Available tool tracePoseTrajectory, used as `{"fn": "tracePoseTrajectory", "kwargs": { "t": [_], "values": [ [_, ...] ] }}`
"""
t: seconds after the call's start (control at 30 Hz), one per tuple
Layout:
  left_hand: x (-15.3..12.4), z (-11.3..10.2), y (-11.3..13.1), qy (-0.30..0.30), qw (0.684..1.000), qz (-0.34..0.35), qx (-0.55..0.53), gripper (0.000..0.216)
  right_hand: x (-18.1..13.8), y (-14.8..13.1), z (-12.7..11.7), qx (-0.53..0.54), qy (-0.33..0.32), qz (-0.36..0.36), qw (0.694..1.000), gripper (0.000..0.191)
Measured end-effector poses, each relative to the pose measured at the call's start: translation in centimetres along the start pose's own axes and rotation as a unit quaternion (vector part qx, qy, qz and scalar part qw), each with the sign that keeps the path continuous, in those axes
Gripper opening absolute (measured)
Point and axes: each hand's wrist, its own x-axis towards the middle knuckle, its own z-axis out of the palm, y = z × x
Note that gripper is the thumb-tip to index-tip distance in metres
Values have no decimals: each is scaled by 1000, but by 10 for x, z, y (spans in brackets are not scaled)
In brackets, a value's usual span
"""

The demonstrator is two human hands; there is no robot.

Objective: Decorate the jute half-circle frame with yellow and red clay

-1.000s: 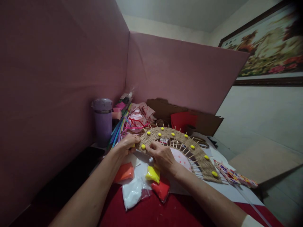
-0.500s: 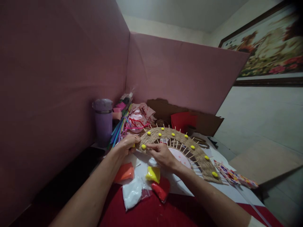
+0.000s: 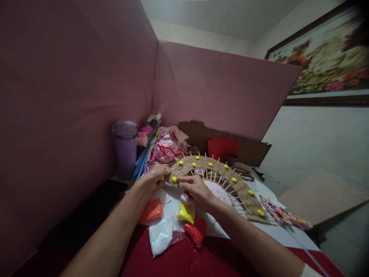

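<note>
A woven jute arch (image 3: 221, 173) with wooden sticks poking out and several yellow clay dots stands tilted on the table. My left hand (image 3: 154, 177) is closed on the arch's left end, with a bit of yellow showing under the fingers. My right hand (image 3: 196, 188) rests against the arch's left part, index finger stretched toward the lowest yellow dot (image 3: 174, 179), other fingers curled. Below my hands lie bags of clay: orange (image 3: 152, 209), yellow (image 3: 186, 212), red (image 3: 196, 232) and white (image 3: 161, 235).
A purple bottle (image 3: 125, 148) stands at the back left beside coloured straws (image 3: 145, 156) and pink plastic bags (image 3: 170, 144). Brown cardboard (image 3: 248, 148) and a red piece (image 3: 223, 148) lie behind the arch. A patterned strip (image 3: 285, 217) lies right. Pink partition walls (image 3: 72, 96) enclose the table.
My right hand lifted off the clay bags and slid left along the arch, its index finger now by the lowest yellow dot. The left hand has stayed put.
</note>
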Motion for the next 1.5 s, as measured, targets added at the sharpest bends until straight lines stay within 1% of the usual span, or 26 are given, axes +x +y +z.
{"fn": "tracePoseTrajectory", "kwargs": {
  "t": [0.17, 0.3, 0.47, 0.57, 0.73, 1.1, 1.2, 1.4, 1.5],
  "values": [
    [-1, 0, 1, -6, 1000, 3, -5, 22, -1, 1, -2, 64, 15, 33, 997, 34],
    [-1, 0, 1, -9, 1000, 6, -6, 23, -4, -2, -1, 107, -10, 42, 993, 31],
    [1, -2, -1, -13, 1000, 7, -7, 20, -4, 0, -1, 124, -8, 37, 992, 28],
    [2, -2, -2, -19, 1000, 4, -6, 21, -3, 2, -1, 129, -4, 45, 991, 33],
    [2, -2, -1, -22, 1000, 3, -6, 23, -2, -1, 1, 111, 34, 49, 992, 37],
    [1, -1, 0, -9, 1000, 3, -1, 21, 3, 1, 3, 86, 63, 34, 994, 31],
    [3, -2, -2, -11, 1000, 7, 2, 20, 3, 0, 4, 72, 58, 25, 995, 34],
    [9, -4, -8, -13, 1000, 19, 2, 18, 6, 0, 4, 33, 41, 36, 998, 34],
    [12, -5, -10, -19, 1000, 22, 2, 19, 9, 1, 4, 2, 63, 15, 998, 32]
  ]
}}
